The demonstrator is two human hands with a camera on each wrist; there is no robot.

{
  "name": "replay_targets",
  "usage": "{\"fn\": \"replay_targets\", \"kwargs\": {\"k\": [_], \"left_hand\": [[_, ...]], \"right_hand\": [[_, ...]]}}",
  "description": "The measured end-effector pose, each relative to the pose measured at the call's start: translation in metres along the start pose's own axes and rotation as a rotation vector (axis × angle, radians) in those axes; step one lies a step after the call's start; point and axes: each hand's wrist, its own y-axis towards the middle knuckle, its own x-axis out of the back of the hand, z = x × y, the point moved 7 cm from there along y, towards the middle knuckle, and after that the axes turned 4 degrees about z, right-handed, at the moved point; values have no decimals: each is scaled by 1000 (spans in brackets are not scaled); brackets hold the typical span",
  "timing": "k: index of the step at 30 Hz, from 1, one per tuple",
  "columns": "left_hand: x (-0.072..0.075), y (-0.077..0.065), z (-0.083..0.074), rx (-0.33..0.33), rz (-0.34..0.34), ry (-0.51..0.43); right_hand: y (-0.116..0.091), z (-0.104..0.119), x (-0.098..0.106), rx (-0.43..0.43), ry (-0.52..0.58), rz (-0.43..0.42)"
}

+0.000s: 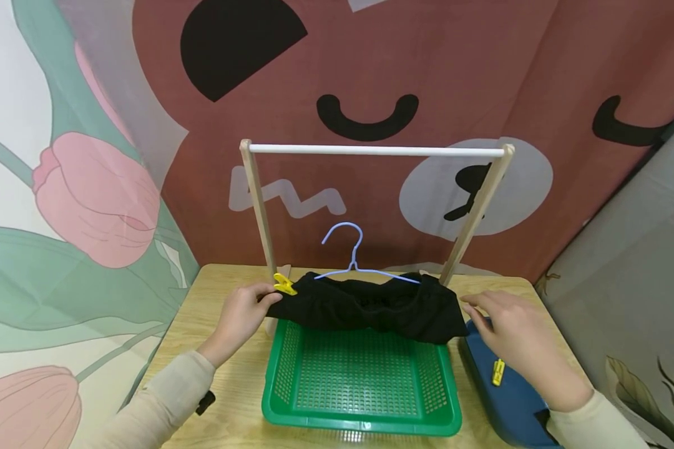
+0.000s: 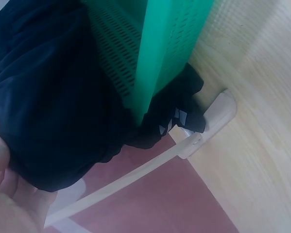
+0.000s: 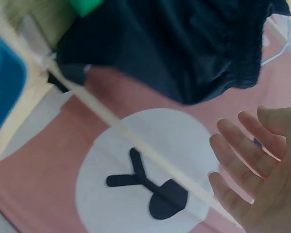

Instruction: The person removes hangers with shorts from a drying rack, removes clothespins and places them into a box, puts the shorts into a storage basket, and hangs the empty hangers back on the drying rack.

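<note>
A black garment (image 1: 371, 305) with a gathered waistband, apparently shorts, is spread across the blue hanger (image 1: 354, 255) above the green basket's far side. At the garment's left corner, my left hand (image 1: 241, 318) pinches the cloth between thumb and fingers. Beside those fingertips a yellow clothespin (image 1: 284, 284) sits at the waistband. My right hand (image 1: 511, 333) is just off the garment's right end; in the right wrist view that hand (image 3: 262, 160) has spread fingers, apart from the cloth (image 3: 184, 48), with nothing in it. How the hanger's right end meets the waistband is hard to tell.
A wooden rack with a white bar (image 1: 371, 150) stands behind the garment. The green basket (image 1: 365, 426) lies in front on the wooden table (image 1: 219, 287). To the right, a blue tray (image 1: 491, 399) holds a yellow clothespin (image 1: 498, 372), partly beneath my right arm.
</note>
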Motion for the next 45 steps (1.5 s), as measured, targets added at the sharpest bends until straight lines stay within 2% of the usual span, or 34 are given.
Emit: {"fn": "replay_targets", "kwargs": {"k": [6, 11, 21, 29, 45], "left_hand": [[-1, -1, 2, 10, 2, -18], [-2, -1, 2, 1, -13, -23], [-2, 0, -4, -40, -45, -20], [-1, -2, -5, -50, -54, -21], [-3, -1, -1, -16, -44, -16]], "right_hand": [[8, 25, 8, 65, -10, -111], [19, 41, 10, 95, 29, -147], [41, 67, 6, 152, 117, -115], [56, 91, -2, 215, 170, -135], [93, 136, -15, 269, 200, -72]]}}
